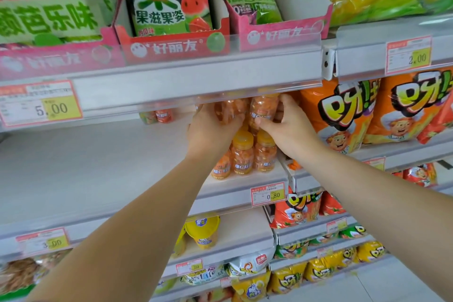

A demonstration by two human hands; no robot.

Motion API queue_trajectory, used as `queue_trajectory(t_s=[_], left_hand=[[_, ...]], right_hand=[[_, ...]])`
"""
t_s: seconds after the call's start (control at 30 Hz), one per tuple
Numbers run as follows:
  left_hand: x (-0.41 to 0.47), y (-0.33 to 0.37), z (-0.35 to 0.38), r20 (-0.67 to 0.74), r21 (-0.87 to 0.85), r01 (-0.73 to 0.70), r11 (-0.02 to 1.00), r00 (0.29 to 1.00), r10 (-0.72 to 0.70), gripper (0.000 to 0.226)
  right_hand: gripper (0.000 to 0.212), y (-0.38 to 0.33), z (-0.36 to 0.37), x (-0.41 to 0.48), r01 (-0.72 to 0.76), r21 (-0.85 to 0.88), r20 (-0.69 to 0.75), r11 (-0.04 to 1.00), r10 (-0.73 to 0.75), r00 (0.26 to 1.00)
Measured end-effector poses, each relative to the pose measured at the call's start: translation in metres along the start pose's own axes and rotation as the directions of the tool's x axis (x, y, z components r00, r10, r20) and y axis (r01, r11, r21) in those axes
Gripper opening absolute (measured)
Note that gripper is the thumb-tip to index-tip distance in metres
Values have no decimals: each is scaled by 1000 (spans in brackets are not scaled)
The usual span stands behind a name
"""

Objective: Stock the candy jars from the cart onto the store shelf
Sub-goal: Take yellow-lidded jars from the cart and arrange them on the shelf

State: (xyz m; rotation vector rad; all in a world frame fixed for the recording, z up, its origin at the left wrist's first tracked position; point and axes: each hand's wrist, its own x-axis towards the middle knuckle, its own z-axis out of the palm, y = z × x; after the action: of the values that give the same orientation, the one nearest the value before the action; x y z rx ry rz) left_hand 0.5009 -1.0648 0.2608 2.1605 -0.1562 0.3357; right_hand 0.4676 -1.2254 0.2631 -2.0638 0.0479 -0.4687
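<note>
Both my hands reach into the white middle shelf (98,162). My left hand (210,127) grips an orange candy jar (229,108) held above the jars standing on the shelf. My right hand (286,127) grips a second orange candy jar (263,110) right beside it. Both held jars sit partly behind the clear price strip of the shelf above, so their tops are hidden. Below them stand three candy jars (242,157) with yellow lids, near the shelf's front right corner. More jars (159,115) show further back on the left.
Orange snack bags (343,115) fill the shelf section to the right. Pink boxes of fruit gummy bags (171,39) stand on the shelf above. A yellow tub (203,230) and more snack bags sit on lower shelves. The cart is out of view.
</note>
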Motion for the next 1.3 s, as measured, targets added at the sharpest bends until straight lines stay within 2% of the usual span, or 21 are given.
queue_trajectory(t_s=[0.13, 0.57, 0.9, 1.3], left_hand=[[-1, -7, -12, -34, -44, 0, 999, 999, -1, 23], [-2, -12, -14, -11, -24, -44, 999, 999, 43, 37], [0, -16, -13, -24, -60, -68, 996, 997, 67, 27], [1, -22, -9, -47, -26, -111, 994, 993, 109, 43]], right_hand=[[54, -3, 2, 2, 27, -13, 32, 1000, -26, 999], [57, 5, 14, 9, 9, -10, 44, 1000, -8, 999], [55, 6, 15, 12, 10, 50, 18, 999, -11, 1000], [53, 10, 15, 12, 23, 63, 4, 998, -23, 1000]])
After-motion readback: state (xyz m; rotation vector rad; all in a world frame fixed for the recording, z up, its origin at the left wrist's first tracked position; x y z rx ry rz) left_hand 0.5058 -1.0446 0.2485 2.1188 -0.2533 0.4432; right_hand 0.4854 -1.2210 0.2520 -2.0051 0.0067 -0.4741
